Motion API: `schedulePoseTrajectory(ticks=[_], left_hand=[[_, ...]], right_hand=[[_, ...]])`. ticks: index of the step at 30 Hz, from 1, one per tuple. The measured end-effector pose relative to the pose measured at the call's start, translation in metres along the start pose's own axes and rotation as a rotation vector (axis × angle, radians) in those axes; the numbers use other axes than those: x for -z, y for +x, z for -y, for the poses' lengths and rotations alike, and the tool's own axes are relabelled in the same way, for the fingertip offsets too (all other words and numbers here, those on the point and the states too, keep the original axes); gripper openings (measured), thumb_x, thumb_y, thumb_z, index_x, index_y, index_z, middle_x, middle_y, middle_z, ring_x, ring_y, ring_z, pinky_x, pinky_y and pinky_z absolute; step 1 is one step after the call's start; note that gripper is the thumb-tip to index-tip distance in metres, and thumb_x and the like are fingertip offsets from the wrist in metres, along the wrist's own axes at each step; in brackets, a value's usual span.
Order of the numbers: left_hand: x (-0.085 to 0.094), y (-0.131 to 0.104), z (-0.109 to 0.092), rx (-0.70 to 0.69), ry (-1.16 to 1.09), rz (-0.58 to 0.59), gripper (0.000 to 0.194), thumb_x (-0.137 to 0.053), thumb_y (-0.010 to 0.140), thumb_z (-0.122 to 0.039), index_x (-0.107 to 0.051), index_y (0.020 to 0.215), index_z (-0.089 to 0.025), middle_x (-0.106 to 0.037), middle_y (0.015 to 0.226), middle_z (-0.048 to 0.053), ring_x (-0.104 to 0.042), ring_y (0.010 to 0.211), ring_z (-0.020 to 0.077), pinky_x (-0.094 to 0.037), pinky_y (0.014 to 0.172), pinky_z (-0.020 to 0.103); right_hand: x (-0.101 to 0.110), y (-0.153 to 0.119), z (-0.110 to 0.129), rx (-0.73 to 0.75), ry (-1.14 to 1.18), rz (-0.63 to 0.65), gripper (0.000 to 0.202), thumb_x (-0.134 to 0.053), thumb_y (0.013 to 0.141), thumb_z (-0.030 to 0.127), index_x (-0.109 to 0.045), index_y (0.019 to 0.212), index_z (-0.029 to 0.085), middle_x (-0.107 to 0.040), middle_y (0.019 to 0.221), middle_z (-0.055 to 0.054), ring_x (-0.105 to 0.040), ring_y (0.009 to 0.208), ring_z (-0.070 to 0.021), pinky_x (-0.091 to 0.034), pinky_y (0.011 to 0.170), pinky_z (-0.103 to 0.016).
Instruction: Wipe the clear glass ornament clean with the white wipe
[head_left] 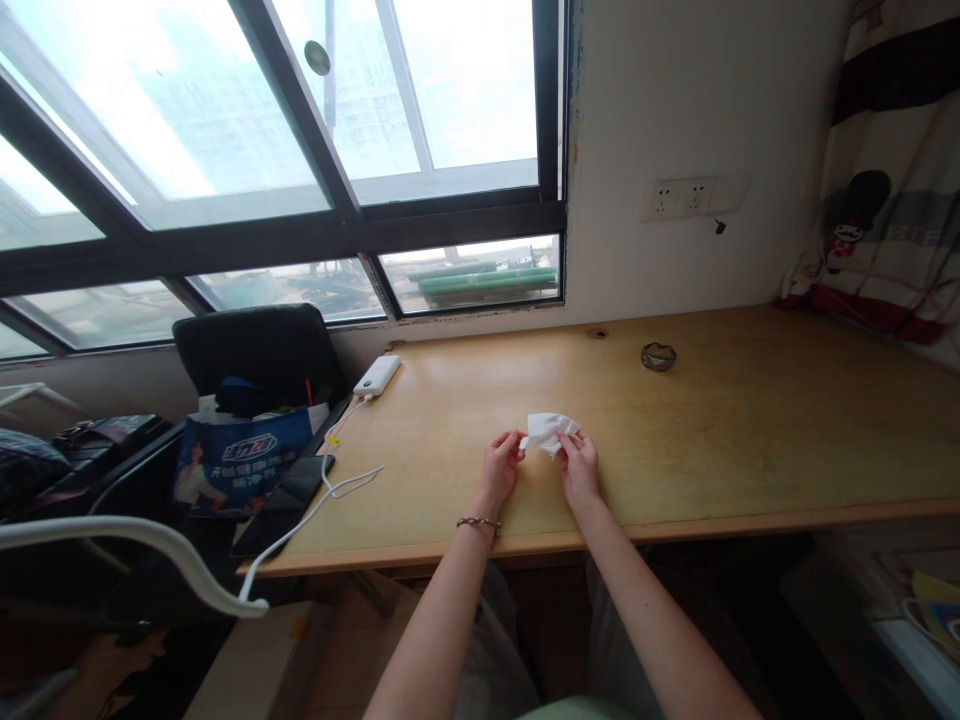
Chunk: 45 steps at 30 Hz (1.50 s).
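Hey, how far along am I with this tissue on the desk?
Already done: the white tissue is out and partly spread. In hand: your left hand and right hand pinch its edges above the desk. Left: it looks creased, with uneven edges, so any smoothing or folding seems unfinished. How many steps remain, I can't tell.

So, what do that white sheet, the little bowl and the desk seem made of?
The sheet: probably tissue paper, thin and matte, going by its soft creases.
The bowl: likely smoky glass, since it looks dark and partly see-through.
The desk: wood or wood-look board, yellowish, with a soft sheen near the window.
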<state>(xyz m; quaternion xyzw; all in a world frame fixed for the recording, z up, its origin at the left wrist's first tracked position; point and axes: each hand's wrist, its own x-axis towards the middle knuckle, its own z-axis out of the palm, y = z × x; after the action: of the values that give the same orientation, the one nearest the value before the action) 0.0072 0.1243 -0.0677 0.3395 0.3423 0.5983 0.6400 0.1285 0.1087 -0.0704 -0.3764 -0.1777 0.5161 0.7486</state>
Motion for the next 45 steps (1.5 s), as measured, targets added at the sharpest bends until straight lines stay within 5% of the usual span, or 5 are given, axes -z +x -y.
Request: schedulePoseTrajectory(ticks=[13, 20, 27, 34, 45], left_hand=[[-0.006, -0.005, 0.002, 0.028, 0.012, 0.153, 0.034, -0.067, 0.065, -0.030, -0.063, 0.092, -0.010, -0.066, 0.089, 0.010, -0.061, 0.076, 0.0186, -0.046, 0.071, 0.030], [0.000, -0.002, -0.001, 0.001, -0.073, 0.038, 0.029, -0.069, 0.063, -0.027, -0.064, 0.088, -0.013, -0.067, 0.083, 0.007, -0.061, 0.068, 0.0154, -0.046, 0.066, 0.028], [0.008, 0.001, -0.002, -0.150, 0.032, -0.131, 0.013, -0.070, 0.058, -0.021, -0.066, 0.068, -0.015, -0.064, 0.064, 0.000, -0.057, 0.061, 0.0104, -0.045, 0.063, 0.024], [0.008, 0.004, 0.001, -0.283, 0.232, -0.053, 0.011, -0.068, 0.060, -0.022, -0.066, 0.066, -0.013, -0.060, 0.104, 0.009, -0.053, 0.100, 0.0207, -0.038, 0.088, 0.031], [0.006, 0.001, -0.001, -0.232, 0.335, -0.050, 0.019, -0.067, 0.063, -0.024, -0.054, 0.071, -0.014, -0.054, 0.113, 0.009, -0.056, 0.097, 0.0199, -0.042, 0.083, 0.031]], right_hand=[[0.000, -0.004, 0.006, 0.056, -0.093, 0.077, 0.043, -0.069, 0.061, 0.028, -0.050, 0.098, 0.016, -0.062, 0.083, -0.003, -0.060, 0.068, -0.0145, -0.047, 0.059, -0.024], [0.000, -0.006, 0.006, 0.115, -0.165, 0.100, 0.035, -0.066, 0.064, 0.028, -0.052, 0.094, 0.016, -0.064, 0.082, -0.004, -0.059, 0.068, -0.0153, -0.045, 0.061, -0.027], [0.003, 0.016, 0.022, 0.481, -0.674, 0.227, 0.034, -0.058, 0.066, 0.020, -0.056, 0.100, 0.019, -0.061, 0.077, -0.002, -0.055, 0.076, -0.0163, -0.042, 0.076, -0.031], [0.009, 0.032, 0.033, 0.296, -0.536, 0.483, 0.035, -0.048, 0.069, 0.018, -0.051, 0.105, 0.019, -0.063, 0.090, -0.004, -0.058, 0.077, -0.0160, -0.045, 0.064, -0.026], [0.010, 0.029, 0.020, 0.321, -0.608, 0.329, 0.031, -0.061, 0.067, 0.031, -0.050, 0.093, 0.018, -0.058, 0.071, 0.000, -0.058, 0.068, -0.0162, -0.047, 0.065, -0.028]])
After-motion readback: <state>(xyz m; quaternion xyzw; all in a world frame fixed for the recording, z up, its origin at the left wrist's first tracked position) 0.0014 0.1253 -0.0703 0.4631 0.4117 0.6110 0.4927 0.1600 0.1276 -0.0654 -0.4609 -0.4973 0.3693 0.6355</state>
